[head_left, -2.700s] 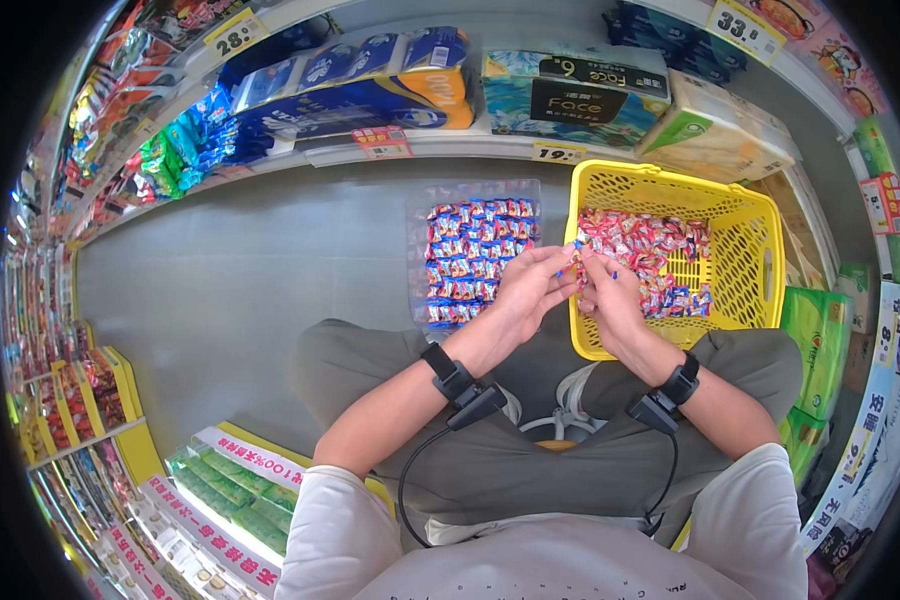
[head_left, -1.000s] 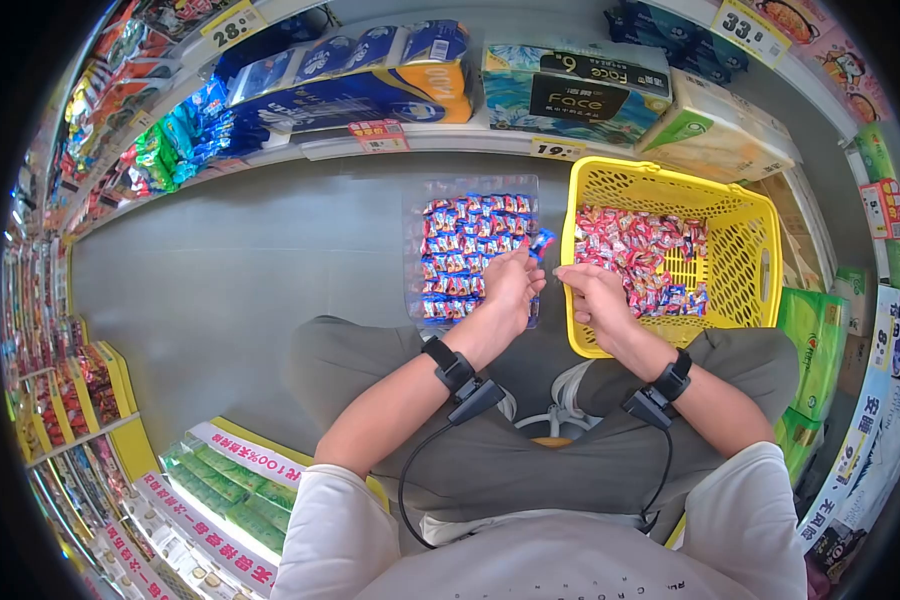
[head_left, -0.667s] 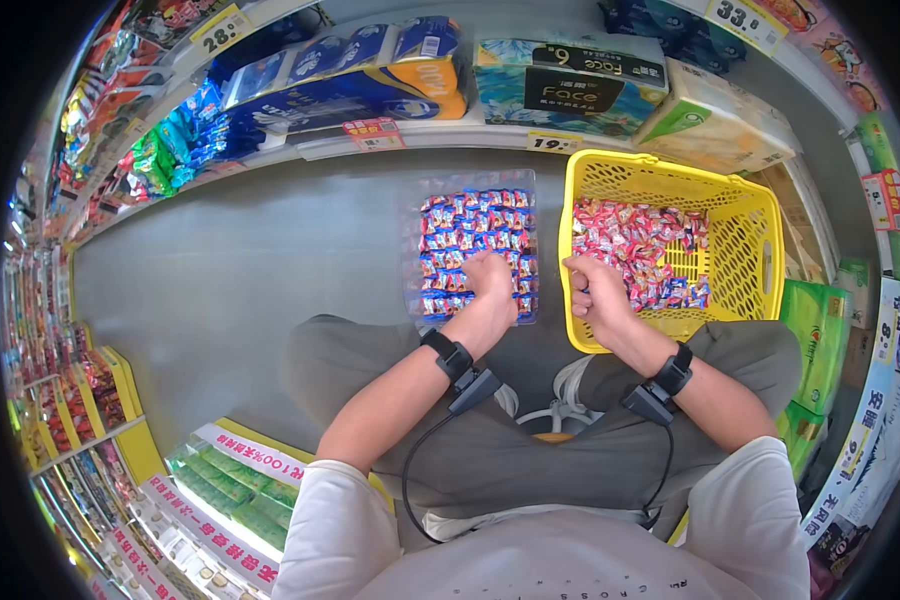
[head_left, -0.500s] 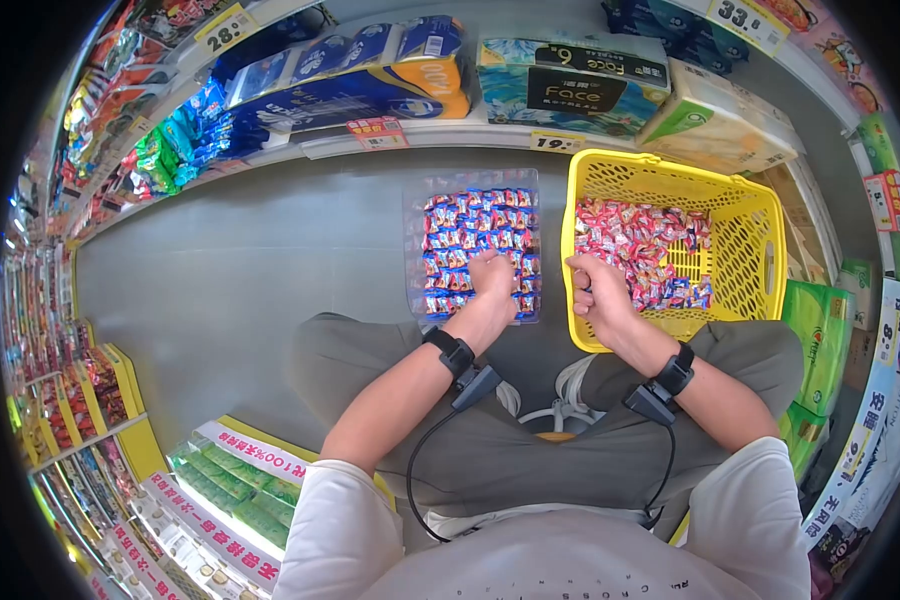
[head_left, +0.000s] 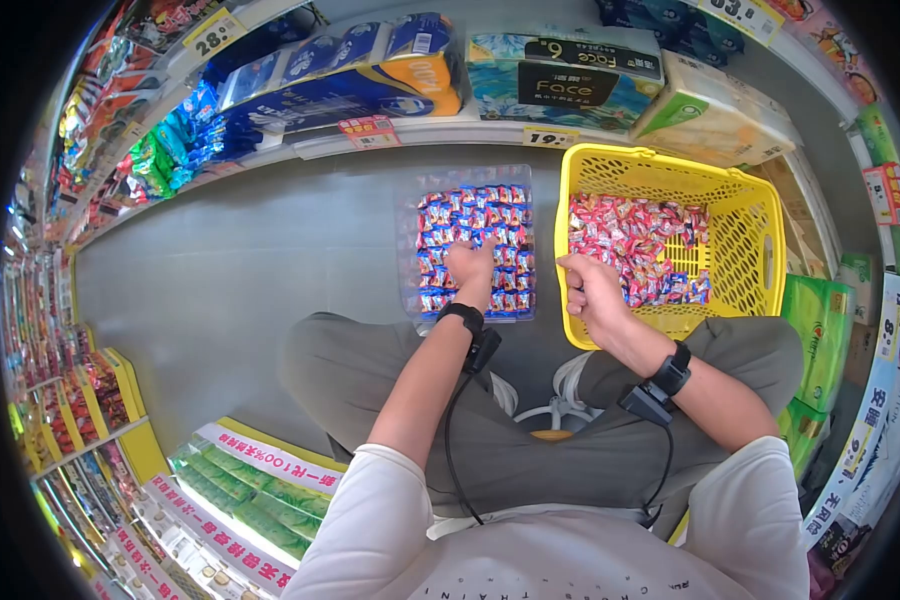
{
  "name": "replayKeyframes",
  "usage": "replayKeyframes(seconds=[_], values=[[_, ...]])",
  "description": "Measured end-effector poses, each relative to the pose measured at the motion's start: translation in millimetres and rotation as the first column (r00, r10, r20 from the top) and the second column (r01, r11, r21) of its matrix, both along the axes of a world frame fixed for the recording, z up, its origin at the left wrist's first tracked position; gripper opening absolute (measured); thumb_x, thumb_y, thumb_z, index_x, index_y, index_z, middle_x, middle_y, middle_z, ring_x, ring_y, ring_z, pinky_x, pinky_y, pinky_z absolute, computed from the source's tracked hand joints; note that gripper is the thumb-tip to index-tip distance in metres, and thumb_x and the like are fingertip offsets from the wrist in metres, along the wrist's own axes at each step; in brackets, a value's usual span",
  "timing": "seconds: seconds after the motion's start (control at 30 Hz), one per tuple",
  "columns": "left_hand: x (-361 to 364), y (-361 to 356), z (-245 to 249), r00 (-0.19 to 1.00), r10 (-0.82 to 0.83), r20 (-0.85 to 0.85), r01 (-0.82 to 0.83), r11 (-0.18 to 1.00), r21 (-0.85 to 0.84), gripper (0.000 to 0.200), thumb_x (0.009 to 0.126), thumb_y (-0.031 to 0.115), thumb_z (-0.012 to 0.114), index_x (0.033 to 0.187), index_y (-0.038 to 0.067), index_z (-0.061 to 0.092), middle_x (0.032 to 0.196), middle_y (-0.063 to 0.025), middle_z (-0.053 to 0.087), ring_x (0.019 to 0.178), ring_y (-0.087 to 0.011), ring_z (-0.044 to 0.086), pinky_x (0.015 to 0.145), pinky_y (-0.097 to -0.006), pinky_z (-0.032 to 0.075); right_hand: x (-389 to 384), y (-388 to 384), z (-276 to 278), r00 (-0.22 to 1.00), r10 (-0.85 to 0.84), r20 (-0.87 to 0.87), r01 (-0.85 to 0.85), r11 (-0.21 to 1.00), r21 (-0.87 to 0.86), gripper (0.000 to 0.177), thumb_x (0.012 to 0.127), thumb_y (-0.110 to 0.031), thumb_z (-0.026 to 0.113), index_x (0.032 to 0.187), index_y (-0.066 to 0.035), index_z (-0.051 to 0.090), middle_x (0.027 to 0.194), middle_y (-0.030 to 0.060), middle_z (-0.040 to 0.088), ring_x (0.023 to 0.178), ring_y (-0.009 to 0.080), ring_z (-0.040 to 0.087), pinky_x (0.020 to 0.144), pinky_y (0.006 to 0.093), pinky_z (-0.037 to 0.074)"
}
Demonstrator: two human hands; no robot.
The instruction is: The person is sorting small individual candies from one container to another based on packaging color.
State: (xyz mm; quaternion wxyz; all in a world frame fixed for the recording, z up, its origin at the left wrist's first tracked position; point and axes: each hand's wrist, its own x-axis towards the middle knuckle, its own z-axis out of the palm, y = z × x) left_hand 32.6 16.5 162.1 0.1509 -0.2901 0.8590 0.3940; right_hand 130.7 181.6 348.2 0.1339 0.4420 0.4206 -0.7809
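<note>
A clear plastic tray (head_left: 410, 285) on the floor holds rows of small wrapped candies (head_left: 478, 210) in blue and red. My left hand (head_left: 468, 265) is over the middle of these rows, thumb apart from the bent fingers; the fingertips are partly hidden against the candies. To the right stands a yellow basket (head_left: 770, 180) with loose pink, red and blue wrapped candies (head_left: 610, 225) in it. At the basket's left rim my right hand (head_left: 595, 292) is closed, thumb against curled fingers. Whatever lies inside it cannot be seen.
Packs of tissue (head_left: 560, 85) line the low shelf behind the tray and basket. Green packs (head_left: 815, 340) stand right of the basket. Snack shelves (head_left: 80, 390) run along the left. My crossed legs (head_left: 370, 365) are close to the tray, and cables hang from both wrist straps.
My left hand has shifted left over the tray, and its thumb now stands apart from the fingers. My right hand has stayed at the basket rim. The view has moved slightly.
</note>
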Motion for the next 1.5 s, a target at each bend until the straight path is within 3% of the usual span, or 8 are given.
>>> replayKeyframes(seconds=[0.4, 0.6, 0.83, 0.9, 1.1, 1.17, 1.37, 1.5], values=[[9.9, 7.6, 12.6, 0.969, -0.23, -0.095, 0.219, 0.969, -0.113, 0.031, 0.084, 0.017, 0.069, 0.105, -0.003, 0.059, 0.107, -0.0261, 0.057, 0.1, -0.0406, 0.058, 0.087, -0.0469, 0.048, -0.8, -1.5, 2.0, 1.0, 0.004, -0.004, -0.003, 1.0, 0.017, 0.017, 0.086, -0.017, 0.064, 0.084, -0.014, 0.047, 0.063, -0.0079, 0.035, 0.047, 0.0032, 0.03, 0.045, 0.0233, 0.027], [22.3, 9.2, 13.0, 0.839, -0.403, -0.365, 0.332, 0.911, -0.242, 0.016, 0.092, 0.01, 0.057, 0.098, -0.005, 0.058, 0.097, -0.0271, 0.057, 0.095, -0.0425, 0.056, 0.084, -0.049, 0.045, -0.1, -0.4, 3.2, 1.0, 0.014, -0.005, -0.014, 1.0, 0.009, 0.021, 0.088, -0.018, 0.063, 0.076, -0.016, 0.046, 0.065, -0.0071, 0.035, 0.051, 0.0047, 0.031, 0.048, 0.0239, 0.026], [14.9, -3.1, 5.7, 0.939, -0.197, -0.283, 0.143, 0.97, -0.199, 0.016, 0.096, 0.012, 0.052, 0.099, -0.003, 0.058, 0.098, -0.0243, 0.059, 0.095, -0.04, 0.057, 0.081, -0.049, 0.044, -0.4, -1.2, 2.3, 1.0, 0.02, 0.008, -0.02, 1.0, 0.008, 0.021, 0.088, -0.018, 0.063, 0.077, -0.016, 0.046, 0.066, -0.007, 0.035, 0.051, 0.0046, 0.031, 0.048, 0.0239, 0.027], [9.4, -10.1, 2.2, 0.981, 0.016, -0.194, -0.025, 0.999, -0.042, 0.015, 0.096, 0.012, 0.052, 0.1, -0.002, 0.058, 0.099, -0.0228, 0.06, 0.092, -0.039, 0.058, 0.081, -0.0481, 0.045, -0.7, -1.5, 2.1, 1.0, 0.016, 0.002, -0.016, 1.0, 0.014, 0.019, 0.088, -0.018, 0.063, 0.077, -0.016, 0.047, 0.066, -0.0069, 0.036, 0.051, 0.0045, 0.031, 0.048, 0.0238, 0.027], [-7.9, -31.3, 5.1, 0.947, 0.12, -0.298, -0.135, 0.99, -0.029, 0.012, 0.097, 0.009, 0.05, 0.102, 0.001, 0.056, 0.1, -0.02, 0.062, 0.091, -0.0347, 0.061, 0.082, -0.0466, 0.045, -0.6, -0.6, -1.9, 1.0, 0.028, -0.005, -0.028, 1.0, 0.004, 0.017, 0.089, -0.019, 0.062, 0.079, -0.015, 0.049, 0.066, -0.0068, 0.036, 0.052, 0.0045, 0.031, 0.048, 0.0238, 0.026], [-18.4, -46.5, -35.6, 0.929, 0.263, -0.261, -0.236, 0.963, 0.131, 0.013, 0.098, 0.009, 0.048, 0.103, 0.0, 0.056, 0.101, -0.0192, 0.063, 0.093, -0.0332, 0.062, 0.083, -0.0445, 0.046, -1.5, -1.0, 0.9, 0.999, 0.035, 0.005, -0.035, 0.999, 0.015, 0.016, 0.089, -0.019, 0.062, 0.08, -0.015, 0.05, 0.066, -0.0068, 0.036, 0.052, 0.0045, 0.031, 0.049, 0.0238, 0.026], [-29.0, -43.7, -14.1, 0.921, 0.349, -0.175, -0.328, 0.934, 0.14, 0.024, 0.102, 0.02, 0.048, 0.109, -0.002, 0.056, 0.098, -0.0159, 0.065, 0.091, -0.0281, 0.063, 0.082, -0.0405, 0.047, -1.2, -1.8, -0.3, 0.999, 0.033, -0.004, -0.033, 0.999, 0.014, 0.016, 0.089, -0.02, 0.062, 0.08, -0.015, 0.05, 0.066, -0.0069, 0.035, 0.052, 0.0048, 0.031, 0.049, 0.0239, 0.027], [-23.8, -25.8, -1.0, 0.88, 0.466, -0.095, -0.381, 0.81, 0.447, 0.023, 0.102, 0.021, 0.047, 0.107, -0.001, 0.056, 0.093, -0.0084, 0.065, 0.077, -0.0152, 0.056, 0.069, -0.0325, 0.046, -5.0, -6.9, 1.8, 0.98, 0.153, -0.13, -0.117, 0.962, 0.247, 0.012, 0.089, -0.019, 0.065, 0.092, -0.008, 0.06, 0.066, -0.0077, 0.04, 0.051, 0.002, 0.034, 0.046, 0.0221, 0.028]])
